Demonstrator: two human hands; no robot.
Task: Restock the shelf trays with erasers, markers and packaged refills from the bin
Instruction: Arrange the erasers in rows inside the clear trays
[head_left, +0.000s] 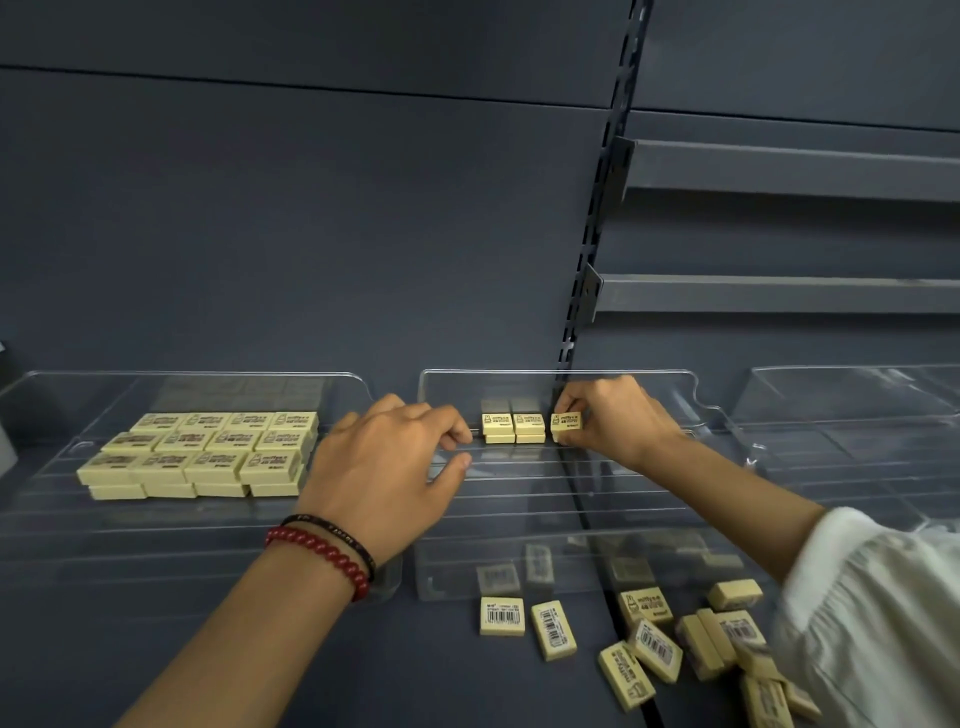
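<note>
One view only, from a wide-angle camera worn on the person's head. It faces forward and slightly downward, toward a dark shelf wall (311, 208) which fills everything above the hands. The view is near: the left forearm (249, 623) enters from the lower edge and the right forearm (737, 483) from the lower right corner. The left hand (395, 457) and the right hand (613, 415), which pinches an eraser (566, 425), come together just below the middle of the picture, over a clear tray (524, 499). Left of the left hand another tray (62, 519) is seen almost whole. Right of the right hand a third tray (841, 447) is cut by the edge. Below the hands, loose erasers (502, 616) lie nearest to the lens.
</note>
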